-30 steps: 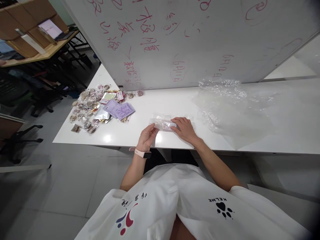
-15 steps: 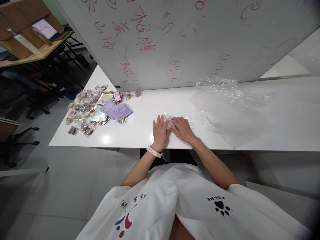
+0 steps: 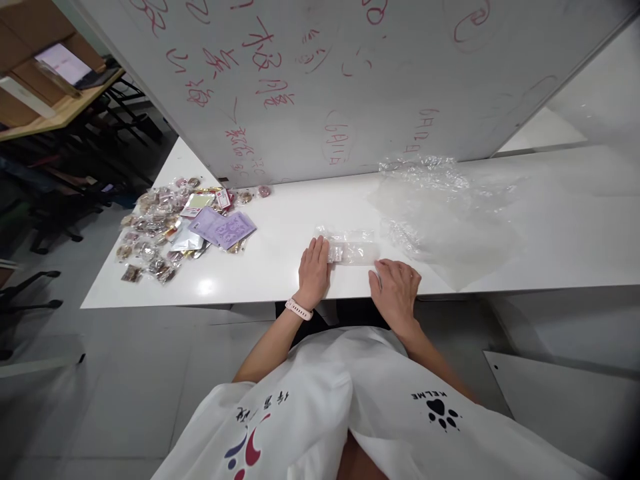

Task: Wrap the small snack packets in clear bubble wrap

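Observation:
A folded strip of clear plastic wrap (image 3: 357, 251) lies flat on the white table in front of me. My left hand (image 3: 314, 270) rests over its left end, fingers stretched out and side by side, pressing it down. What lies beneath those fingers is hidden. My right hand (image 3: 397, 292) is at the lower right corner of the strip, thumb apart from the curved fingers, with nothing visible in its grasp. Whether its fingertips touch the plastic I cannot tell.
Right of my hands a large crumpled sheet of clear plastic (image 3: 445, 227) spreads over the table (image 3: 280, 267). At left are many small wrapped packets (image 3: 150, 233) and purple sachets (image 3: 223, 229). A whiteboard (image 3: 300, 87) with red writing stands along the back.
My right hand has moved right and toward me, away from my left hand, uncovering the folded plastic strip. My left hand stays at the strip's left end. The view has shifted slightly.

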Available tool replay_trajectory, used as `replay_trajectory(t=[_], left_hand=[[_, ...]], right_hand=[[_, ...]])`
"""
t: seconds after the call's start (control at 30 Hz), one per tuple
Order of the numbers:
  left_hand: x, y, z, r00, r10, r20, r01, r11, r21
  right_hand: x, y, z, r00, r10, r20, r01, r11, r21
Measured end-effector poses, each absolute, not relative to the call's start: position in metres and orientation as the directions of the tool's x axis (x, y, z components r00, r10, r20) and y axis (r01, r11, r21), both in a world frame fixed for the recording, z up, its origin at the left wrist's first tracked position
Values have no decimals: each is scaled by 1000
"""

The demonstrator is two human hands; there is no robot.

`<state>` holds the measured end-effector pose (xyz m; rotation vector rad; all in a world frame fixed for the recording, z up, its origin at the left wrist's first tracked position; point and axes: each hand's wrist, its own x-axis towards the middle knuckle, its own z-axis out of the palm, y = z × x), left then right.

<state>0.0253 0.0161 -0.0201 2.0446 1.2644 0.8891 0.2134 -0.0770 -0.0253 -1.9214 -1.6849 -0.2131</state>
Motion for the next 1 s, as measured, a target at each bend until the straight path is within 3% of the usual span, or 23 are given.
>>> replay_trajectory(t=[0.2,0.27,0.37,0.5,0.67,0.83,0.9,1.0], left_hand=[[24,10,-9,244,946,212,352,-290,890],[21,9,-4,140,979,147,243,-178,954],[16,11,0,-166,986,24,43,-17,999],[11,12,0,-454,890,36,-54,-68,996],[8,10,-3,-460,887,48,-68,-89,994],[8,11,-3,-437,899,11,-126,-74,989],[9,13,-1,-393,918,-53,-175,-18,984],[13,16,8,-190,943,-273,-314,206,927]], right_hand=[[226,-60,-17,308,835,455,926,-153,-345],[226,-54,-10,279,823,495,927,-96,-364],[212,-40,0,89,853,515,930,114,-349],[184,-19,-4,-266,867,422,885,393,-249],[176,7,-12,-370,886,279,876,433,-213],[199,59,11,-269,963,26,881,256,-398],[209,81,17,-200,979,-28,893,171,-416],[214,99,15,-75,997,-15,907,62,-416]])
